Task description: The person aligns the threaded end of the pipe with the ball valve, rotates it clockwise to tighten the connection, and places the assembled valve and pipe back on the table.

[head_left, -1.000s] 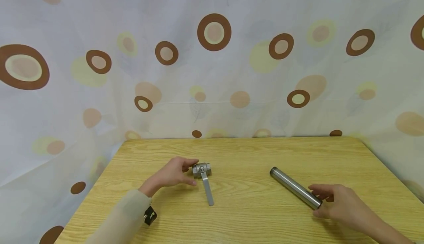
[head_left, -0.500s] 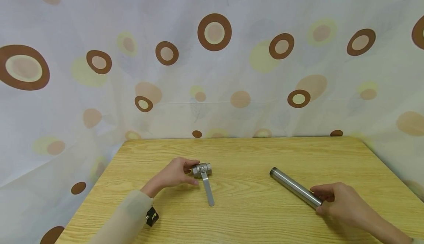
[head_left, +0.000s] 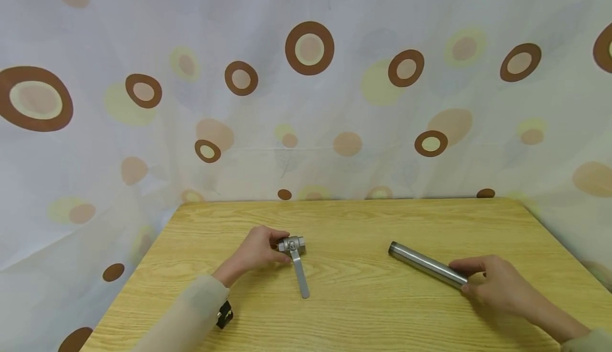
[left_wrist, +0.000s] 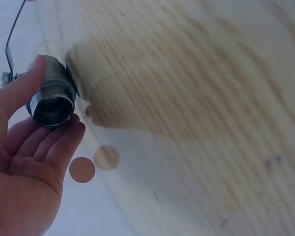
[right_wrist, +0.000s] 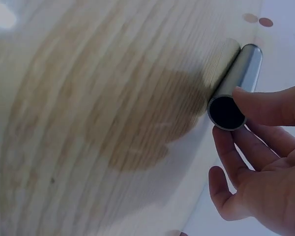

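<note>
In the head view my left hand [head_left: 258, 248] pinches the left end of a metal ball valve [head_left: 292, 245] whose flat lever points toward me. The left wrist view puts the thumb [left_wrist: 27, 81] on the valve body, with the fingers at its other side below the open threaded end. My right hand [head_left: 499, 285] pinches the near end of a steel pipe [head_left: 427, 265], which lies slanted on the table. Seen from the right wrist, the thumb [right_wrist: 270, 105] presses one side of the hollow pipe end and fingertips touch the other side.
Both things rest on a wood-grain table [head_left: 349, 315]. A white curtain [head_left: 354, 92] with brown and yellow circles hangs behind it and along both sides. A small black device [head_left: 224, 315] shows beside the left sleeve.
My left hand has moved slightly right and closed its thumb and fingers on the valve. My right hand has closed on the pipe's near end, which has swung slightly away from me.
</note>
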The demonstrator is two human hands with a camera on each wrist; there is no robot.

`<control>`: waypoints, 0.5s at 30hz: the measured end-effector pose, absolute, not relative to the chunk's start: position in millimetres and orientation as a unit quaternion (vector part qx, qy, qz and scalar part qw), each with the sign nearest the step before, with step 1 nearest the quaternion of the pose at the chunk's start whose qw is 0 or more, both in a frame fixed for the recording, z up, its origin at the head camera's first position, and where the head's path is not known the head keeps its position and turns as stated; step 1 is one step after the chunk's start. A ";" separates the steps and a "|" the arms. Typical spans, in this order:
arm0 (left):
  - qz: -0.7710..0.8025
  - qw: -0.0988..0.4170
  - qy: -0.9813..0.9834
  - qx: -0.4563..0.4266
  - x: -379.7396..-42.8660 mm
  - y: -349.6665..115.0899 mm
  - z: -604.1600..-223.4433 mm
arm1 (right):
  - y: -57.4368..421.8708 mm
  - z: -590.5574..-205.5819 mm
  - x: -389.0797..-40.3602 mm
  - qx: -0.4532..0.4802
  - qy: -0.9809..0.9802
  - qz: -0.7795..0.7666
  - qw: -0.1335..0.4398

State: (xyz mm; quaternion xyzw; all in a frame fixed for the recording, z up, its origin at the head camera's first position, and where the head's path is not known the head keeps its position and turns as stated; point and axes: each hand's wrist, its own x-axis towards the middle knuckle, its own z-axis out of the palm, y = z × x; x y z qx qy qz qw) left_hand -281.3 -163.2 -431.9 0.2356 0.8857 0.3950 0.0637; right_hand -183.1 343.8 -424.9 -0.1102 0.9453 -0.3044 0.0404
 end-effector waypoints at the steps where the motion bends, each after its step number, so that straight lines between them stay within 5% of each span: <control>1: 0.393 0.060 0.887 0.233 -280.5 -162.6 -432.4 | 345.5 -425.6 -184.9 -0.110 0.943 -0.312 0.045; 15: 0.375 0.042 0.899 0.222 -284.5 -159.3 -434.8 | 340.9 -433.9 -196.9 -0.091 0.927 -0.361 0.043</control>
